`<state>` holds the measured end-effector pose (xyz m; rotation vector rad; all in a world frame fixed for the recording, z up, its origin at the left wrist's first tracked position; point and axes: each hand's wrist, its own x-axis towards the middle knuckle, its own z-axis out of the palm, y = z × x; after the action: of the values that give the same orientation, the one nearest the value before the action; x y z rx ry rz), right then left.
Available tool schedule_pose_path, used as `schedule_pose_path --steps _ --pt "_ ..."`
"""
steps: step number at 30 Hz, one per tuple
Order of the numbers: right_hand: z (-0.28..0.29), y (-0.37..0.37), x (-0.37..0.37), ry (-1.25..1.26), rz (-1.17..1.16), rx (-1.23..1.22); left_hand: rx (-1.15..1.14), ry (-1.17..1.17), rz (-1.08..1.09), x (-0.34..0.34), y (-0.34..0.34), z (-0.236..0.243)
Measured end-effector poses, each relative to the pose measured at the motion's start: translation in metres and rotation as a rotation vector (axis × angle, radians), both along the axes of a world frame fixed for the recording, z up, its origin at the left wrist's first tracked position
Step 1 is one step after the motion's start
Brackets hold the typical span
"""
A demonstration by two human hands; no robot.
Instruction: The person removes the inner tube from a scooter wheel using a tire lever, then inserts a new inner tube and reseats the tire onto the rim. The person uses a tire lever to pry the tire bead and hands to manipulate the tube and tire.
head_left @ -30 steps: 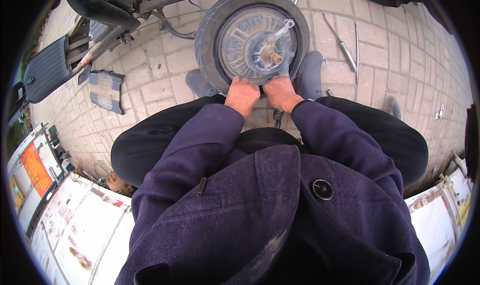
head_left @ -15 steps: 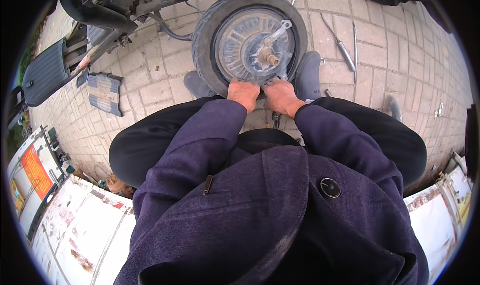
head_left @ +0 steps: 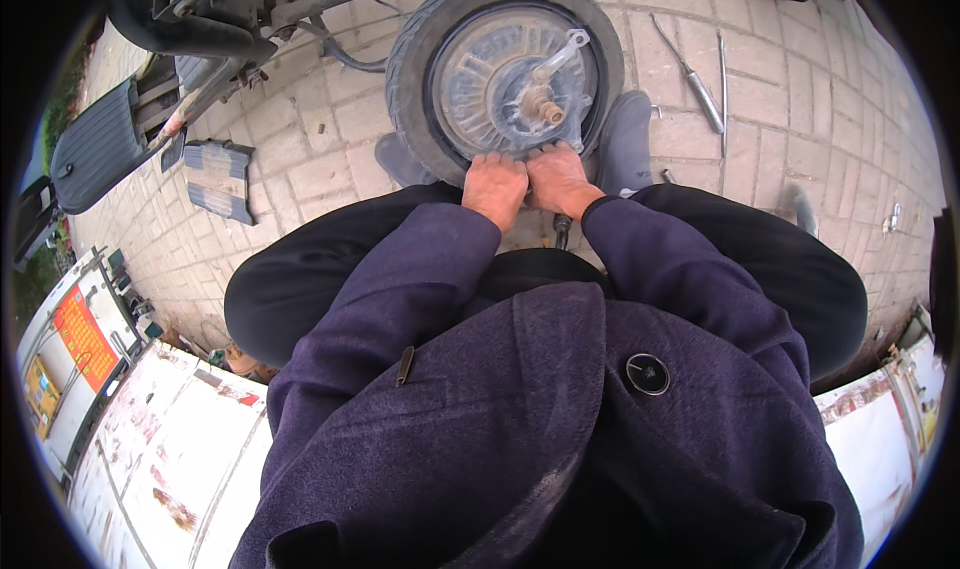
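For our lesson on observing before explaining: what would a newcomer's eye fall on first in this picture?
First the wheel lying on the paving at top centre, its hub facing up. Both hands, left hand and right hand, press side by side on its near rim, between the person's shoes. Long metal tools lie on the bricks to the right.

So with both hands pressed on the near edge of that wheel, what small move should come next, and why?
Probably a firmer push along the tyre's near edge. The left hand and right hand sit side by side where tyre meets the metal hub, and the wheel lies flat on the paving. Whether either holds a tool cannot be told.
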<state>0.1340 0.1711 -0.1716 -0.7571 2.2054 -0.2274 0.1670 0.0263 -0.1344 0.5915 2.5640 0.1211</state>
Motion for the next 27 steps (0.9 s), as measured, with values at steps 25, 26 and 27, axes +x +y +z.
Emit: schedule_pose_path --steps 25,26,27 --pt "0.005 0.016 -0.005 -0.117 0.07 -0.012 -0.05 -0.427 0.073 -0.026 0.004 -0.002" --pt "0.007 0.017 -0.004 -0.088 0.03 -0.024 -0.062 -0.399 0.072 -0.025 0.006 -0.002" --pt "0.008 0.02 -0.004 -0.084 0.008 -0.062 -0.073 -0.376 0.076 -0.024 0.006 -0.002"
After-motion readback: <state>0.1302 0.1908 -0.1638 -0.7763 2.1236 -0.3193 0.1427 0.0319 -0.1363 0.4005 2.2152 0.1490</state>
